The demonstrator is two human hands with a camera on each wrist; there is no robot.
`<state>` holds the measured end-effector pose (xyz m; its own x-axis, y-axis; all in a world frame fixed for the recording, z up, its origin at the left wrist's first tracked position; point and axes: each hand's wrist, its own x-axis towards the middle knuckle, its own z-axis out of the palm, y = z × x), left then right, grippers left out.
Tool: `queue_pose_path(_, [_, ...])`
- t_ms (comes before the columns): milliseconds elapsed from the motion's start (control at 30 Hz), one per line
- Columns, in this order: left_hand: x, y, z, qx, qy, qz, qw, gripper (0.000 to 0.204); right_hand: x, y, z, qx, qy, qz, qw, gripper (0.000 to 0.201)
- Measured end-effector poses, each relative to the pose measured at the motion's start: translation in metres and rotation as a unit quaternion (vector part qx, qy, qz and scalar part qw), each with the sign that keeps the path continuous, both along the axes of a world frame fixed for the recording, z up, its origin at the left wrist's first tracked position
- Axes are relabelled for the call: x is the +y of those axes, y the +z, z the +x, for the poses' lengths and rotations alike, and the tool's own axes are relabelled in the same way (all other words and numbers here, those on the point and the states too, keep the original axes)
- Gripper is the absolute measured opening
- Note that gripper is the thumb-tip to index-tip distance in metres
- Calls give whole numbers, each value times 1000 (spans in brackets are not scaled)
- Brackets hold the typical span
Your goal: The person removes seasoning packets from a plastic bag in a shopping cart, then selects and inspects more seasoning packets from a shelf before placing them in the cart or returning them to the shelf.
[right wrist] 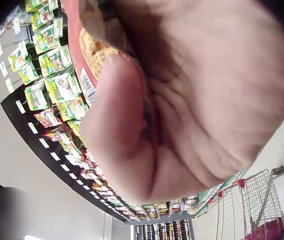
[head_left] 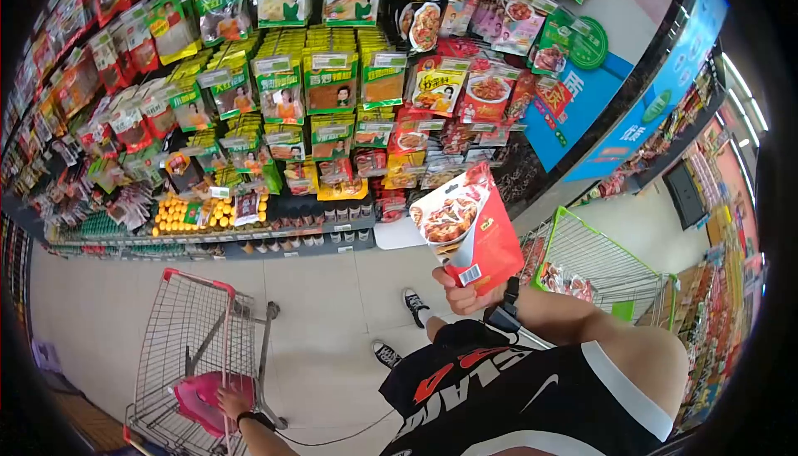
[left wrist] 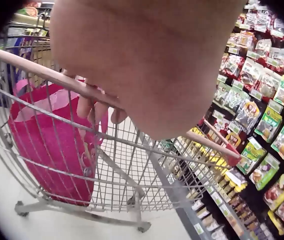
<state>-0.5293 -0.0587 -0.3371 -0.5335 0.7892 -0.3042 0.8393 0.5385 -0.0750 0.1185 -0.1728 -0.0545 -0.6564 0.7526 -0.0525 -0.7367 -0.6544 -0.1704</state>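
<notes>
Head view: the bank of hanging packets [head_left: 332, 86] spans the upper left and centre of the frame, its glossy pouches overlapping in dense rows. At lower left stands the metal cart [head_left: 204, 280], an open wire basket on casters with a red bar at its upper end; it should be rigid and roll readily, and its top rail offers a firm hold. The left hand [head_left: 231, 404] rests there; the left wrist view shows its fingers hooked over the rail, the thumb hidden. At right, behind the arm, the green-trimmed cart [head_left: 617, 241] has similar wire mesh. The pink bag [left wrist: 47, 150], at left in the left wrist view, lies behind the wires; its walls appear soft, matte and creased.

Right of centre in the head view, the red packet [head_left: 499, 244] is tilted and raised in the right hand [head_left: 470, 294], which pinches its lower edge. The flat pouch looks to be smooth, shiny film, probably light, pliable and somewhat slippery; the lower edge is a sound place to take hold. Near that edge sits a small rectangular barcode [head_left: 470, 274].
</notes>
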Motion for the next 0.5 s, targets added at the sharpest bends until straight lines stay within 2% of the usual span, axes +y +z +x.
queue_pose_path(67, [-3, 2, 0, -1, -3, -6, 1000, 58, 1, -5, 3, 28, 15, -2, 1000, 30])
queue_pose_path(133, [-8, 35, 14, -30, -10, -41, 999, 56, 4, -9, 4, 70, 37, 3, 997, 32])
queue_pose_path(233, [-17, 12, 9, -56, -53, -35, 996, 57, 11, 6, -6, 56, 20, 2, 998, 30])
queue_pose_path(300, [-28, -13, 15, 35, -92, -6, 995, 64, 20, 13, -12, 80, 41, 39, 995, 30])
queue_pose_path(333, [-29, -20, 23, 30, -61, -21, 997, 71, 26, 15, -12, 90, 50, 59, 993, 31])
queue_pose_path(433, [-39, -13, 56, 33, -58, -10, 998, 78, 26, 9, -9, 121, 39, 94, 987, 31])
queue_pose_path(500, [-46, -19, 71, 27, -51, 3, 998, 80, 30, 19, -14, 121, 0, 85, 989, 31])
